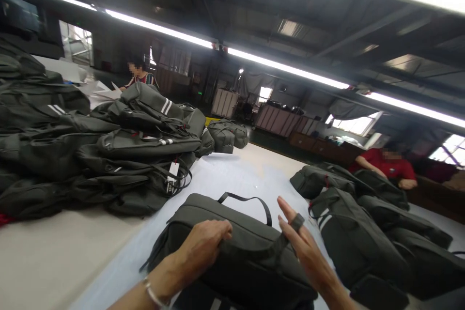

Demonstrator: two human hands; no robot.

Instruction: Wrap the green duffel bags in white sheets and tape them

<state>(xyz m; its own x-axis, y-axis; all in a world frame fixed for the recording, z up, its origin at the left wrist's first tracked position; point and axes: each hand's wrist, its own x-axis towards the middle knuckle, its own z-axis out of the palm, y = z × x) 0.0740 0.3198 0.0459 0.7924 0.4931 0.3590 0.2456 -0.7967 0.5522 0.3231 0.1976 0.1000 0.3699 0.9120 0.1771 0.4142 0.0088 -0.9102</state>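
Observation:
A dark grey-green bag (250, 232) lies in front of me, its black carry handle (267, 206) standing up in a loop at the far side. My left hand (203, 244) is closed over the near top of the bag, its fingers curled on what looks like a second, blurred strap (254, 253). My right hand (303, 244) is held over the bag's right end with fingers stretched out and apart. A dark band (297, 222) goes around one of its fingers. Part of the bag's front runs out of view at the bottom.
A tall heap of similar bags (141, 150) lies on the left, one with a white tag (173, 177). More bags (363, 232) lie close on the right. White sheeting (232, 174) covers the table. One person (392, 164) is at the right, another (145, 77) at the far left.

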